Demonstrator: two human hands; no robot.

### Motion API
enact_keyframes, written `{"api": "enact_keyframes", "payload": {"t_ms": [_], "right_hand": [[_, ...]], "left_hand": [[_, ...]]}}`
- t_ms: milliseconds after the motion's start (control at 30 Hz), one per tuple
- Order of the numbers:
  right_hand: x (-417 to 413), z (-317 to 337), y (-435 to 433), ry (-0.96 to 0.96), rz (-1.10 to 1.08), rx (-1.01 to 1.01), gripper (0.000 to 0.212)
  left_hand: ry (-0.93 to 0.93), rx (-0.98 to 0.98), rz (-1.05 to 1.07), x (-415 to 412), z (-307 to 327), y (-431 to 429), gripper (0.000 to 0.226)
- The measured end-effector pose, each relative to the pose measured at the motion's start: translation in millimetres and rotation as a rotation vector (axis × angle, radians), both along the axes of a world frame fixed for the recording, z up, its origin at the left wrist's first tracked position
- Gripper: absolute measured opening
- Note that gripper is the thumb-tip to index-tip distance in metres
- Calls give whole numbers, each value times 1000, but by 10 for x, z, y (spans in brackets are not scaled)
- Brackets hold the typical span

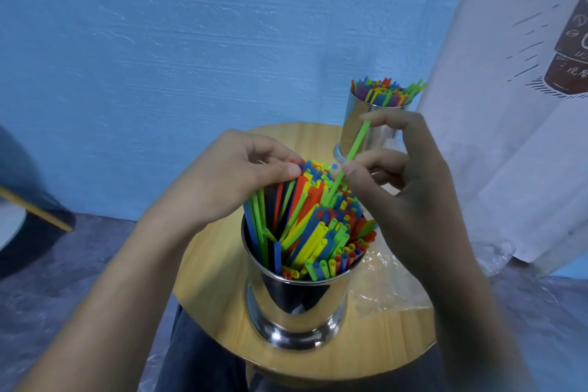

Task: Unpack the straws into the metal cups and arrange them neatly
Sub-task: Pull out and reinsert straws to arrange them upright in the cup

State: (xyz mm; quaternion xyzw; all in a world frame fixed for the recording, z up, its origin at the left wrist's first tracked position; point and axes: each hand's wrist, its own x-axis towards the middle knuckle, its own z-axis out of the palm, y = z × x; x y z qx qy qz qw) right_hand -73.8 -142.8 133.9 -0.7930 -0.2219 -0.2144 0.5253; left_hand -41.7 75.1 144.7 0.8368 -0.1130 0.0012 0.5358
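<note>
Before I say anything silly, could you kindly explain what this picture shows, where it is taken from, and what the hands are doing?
There is no machine here. A person works with two bare hands, and the single picture comes from a wide-angle camera worn on the head, looking forward and down.

On a small round wooden table stand two shiny metal cups: the near cup in front and the far cup behind it on the right. Both are full of coloured straws. A crumpled clear plastic wrapper lies on the table to the right of the near cup.

The left hand grips the tops of a leaning bunch of straws in the near cup. The right hand pinches a single green straw, whose lower end sits among those straws.
</note>
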Motion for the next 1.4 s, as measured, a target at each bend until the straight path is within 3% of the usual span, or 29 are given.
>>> {"api": "enact_keyframes", "payload": {"t_ms": [133, 267, 367, 567, 900, 1200, 1400], "right_hand": [[27, -21, -10, 3, 36, -95, 37], [65, -60, -17, 4, -14, -221, 6], [75, -67, -7, -7, -35, -264, 19], [76, -58, -7, 41, -17, -247, 11], [74, -59, 1, 43, -21, -242, 7], [95, -68, -2, 57, -49, -226, 25], [88, -74, 1, 39, -34, -122, 15]], "left_hand": [[-25, 22, 15, 15, -20, 20, 6], [-36, -2, 6, -13, 10, 8, 7], [-62, -31, 27, -22, 37, 4, 10], [-181, -134, 30, -57, 97, -26, 13], [-487, -640, 312, -27, 179, 32, 12], [-457, -941, 450, -63, 183, 138, 8], [-365, -1009, 413, -34, 75, 112, 6]]}}
